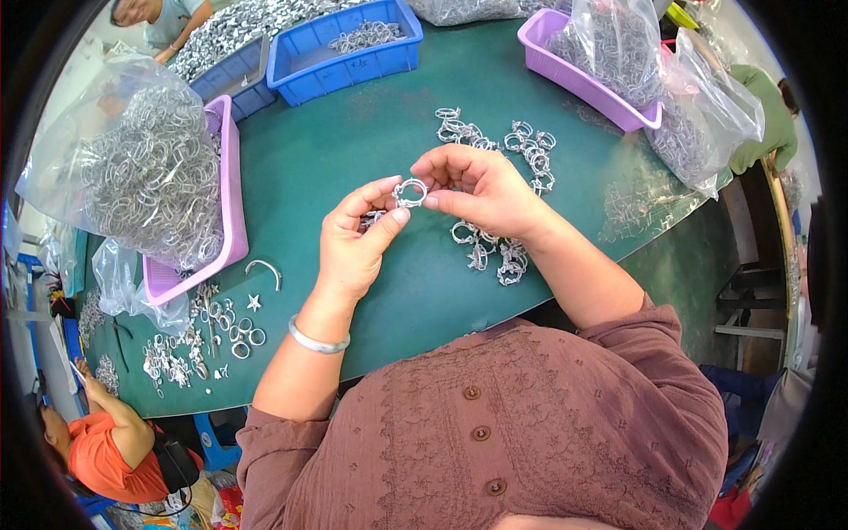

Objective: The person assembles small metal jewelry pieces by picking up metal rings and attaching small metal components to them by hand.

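Observation:
A silver metal ring (410,193) with small raised details is held up above the green table. My left hand (358,230) pinches its left side between thumb and fingertips, and more silver pieces (372,218) are tucked in that palm, partly hidden. My right hand (481,190) has its fingers curled, with the thumb at the ring's right edge and the forefinger just above it. Beyond and beside my right hand lie loose clusters of similar rings (534,155). Another small cluster (512,262) sits under my right forearm.
At left, a purple basket (234,190) bears a clear bag of metal rings (146,177). Loose rings and a star (254,302) lie below it, near a curved metal piece (267,272). Blue bins (344,75) and another purple basket (587,84) stand at the back. Other people sit around.

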`<state>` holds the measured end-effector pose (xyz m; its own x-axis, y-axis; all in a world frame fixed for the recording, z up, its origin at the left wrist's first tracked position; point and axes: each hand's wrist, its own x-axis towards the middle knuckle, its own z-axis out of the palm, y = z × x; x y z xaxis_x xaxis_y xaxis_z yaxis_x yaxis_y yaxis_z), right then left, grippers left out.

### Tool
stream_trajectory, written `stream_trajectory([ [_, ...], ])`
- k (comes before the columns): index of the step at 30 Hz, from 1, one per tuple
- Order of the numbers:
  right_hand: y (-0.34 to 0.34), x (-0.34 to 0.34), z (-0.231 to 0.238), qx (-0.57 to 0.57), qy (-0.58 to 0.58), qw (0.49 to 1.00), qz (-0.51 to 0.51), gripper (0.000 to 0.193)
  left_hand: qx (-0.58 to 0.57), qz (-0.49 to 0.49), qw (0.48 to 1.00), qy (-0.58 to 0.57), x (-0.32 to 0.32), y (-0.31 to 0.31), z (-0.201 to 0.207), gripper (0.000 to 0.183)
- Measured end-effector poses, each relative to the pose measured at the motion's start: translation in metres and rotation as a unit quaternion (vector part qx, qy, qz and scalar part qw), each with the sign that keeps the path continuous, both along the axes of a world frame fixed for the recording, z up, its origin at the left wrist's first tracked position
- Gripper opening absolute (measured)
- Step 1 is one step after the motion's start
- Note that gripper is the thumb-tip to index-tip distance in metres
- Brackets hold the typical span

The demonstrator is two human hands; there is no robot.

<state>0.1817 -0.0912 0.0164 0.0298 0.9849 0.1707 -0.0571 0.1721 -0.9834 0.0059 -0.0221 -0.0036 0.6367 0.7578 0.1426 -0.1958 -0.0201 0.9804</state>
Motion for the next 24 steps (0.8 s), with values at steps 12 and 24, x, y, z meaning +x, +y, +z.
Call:
stream_trajectory([
  [12,-0.0014,-0.0001,0.0023,0.026,-0.017,0.999,-0.013,0.029,0.02,0.0,1.0,-0.003,-0.0008,-0.0007,0.001,0.033],
  [24,-0.0003,-0.0017,0.0009,0.033,-0.035,0.999,-0.018,0.029,0.024,-0.003,1.0,-0.02,0.0006,-0.0017,0.001,0.032],
])
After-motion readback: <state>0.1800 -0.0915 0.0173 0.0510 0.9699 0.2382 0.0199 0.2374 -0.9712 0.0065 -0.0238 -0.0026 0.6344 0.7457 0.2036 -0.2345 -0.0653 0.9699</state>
